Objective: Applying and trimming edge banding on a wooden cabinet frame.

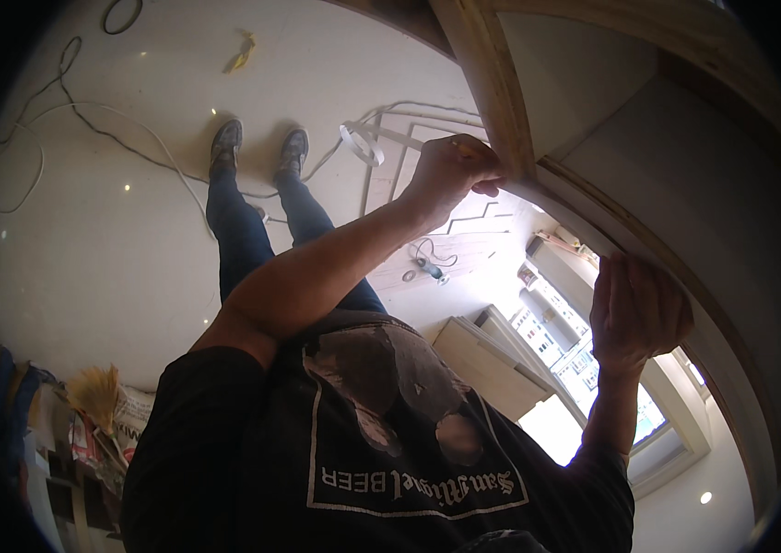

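My left hand [459, 175] is closed, its fingers pinched on a white tape beside a wooden post. A loose length of this tape runs left from the fingers to a white roll of tape [361, 145]. My right hand [639, 309] is curled against the lower edge of a long wooden frame [584, 203], fingers bent and pressed together. Between the two hands a thin pale strip [561, 205] follows the frame's edge. What lies under the right fingertips is hidden.
Wooden beams [496, 78] and pale panels fill the upper right. Cables [100, 129] trail over the floor, with a yellow scrap [241, 51] on it. A corded tool [429, 267] lies beyond my left forearm. A broom [95, 392] and sacks stand lower left; boxy panels [492, 364] are near the bright window.
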`<state>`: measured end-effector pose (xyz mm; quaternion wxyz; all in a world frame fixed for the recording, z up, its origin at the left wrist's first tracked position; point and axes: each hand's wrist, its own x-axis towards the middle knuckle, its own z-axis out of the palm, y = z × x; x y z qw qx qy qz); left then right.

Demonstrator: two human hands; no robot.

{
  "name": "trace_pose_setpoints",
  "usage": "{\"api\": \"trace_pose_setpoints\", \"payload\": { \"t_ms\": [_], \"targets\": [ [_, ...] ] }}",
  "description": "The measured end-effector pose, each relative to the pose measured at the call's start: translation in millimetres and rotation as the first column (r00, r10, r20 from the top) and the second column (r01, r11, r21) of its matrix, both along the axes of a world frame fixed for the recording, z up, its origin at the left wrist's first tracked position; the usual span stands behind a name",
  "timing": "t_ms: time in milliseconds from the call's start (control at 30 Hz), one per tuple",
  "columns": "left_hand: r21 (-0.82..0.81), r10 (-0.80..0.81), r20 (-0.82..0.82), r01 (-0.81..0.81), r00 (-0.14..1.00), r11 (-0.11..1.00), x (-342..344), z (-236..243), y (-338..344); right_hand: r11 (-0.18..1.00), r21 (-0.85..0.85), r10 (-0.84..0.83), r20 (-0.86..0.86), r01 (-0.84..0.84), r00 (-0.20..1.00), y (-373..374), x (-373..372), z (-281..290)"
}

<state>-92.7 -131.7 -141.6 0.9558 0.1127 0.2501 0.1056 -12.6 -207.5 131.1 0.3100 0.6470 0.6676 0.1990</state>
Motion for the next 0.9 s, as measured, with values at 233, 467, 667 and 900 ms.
{"api": "trace_pose_setpoints", "payload": {
  "t_ms": [233,467,667,900],
  "targets": [
    [0.058,-0.015,0.004,0.015,1.0,0.998,4.4,-2.8,3.1,1.0,0.0,-0.003,0.003,0.003,1.0,-1.4,2.3,-1.0],
    [0.126,-0.045,0.013,0.043,0.999,0.991,4.0,-2.6,8.3,1.0,0.023,0.018,-0.008,-0.018,1.0,-4.1,0.6,-1.3],
    [0.169,-0.065,0.008,0.063,0.998,0.984,4.2,-3.3,8.8,1.0,0.027,0.005,-0.005,-0.005,1.0,-3.2,-1.9,-1.1],
    [0.201,-0.065,0.025,0.059,0.998,0.978,9.5,-4.6,12.4,0.999,0.043,0.032,-0.023,-0.031,0.999,8.6,-3.0,0.6]
  ]
}}
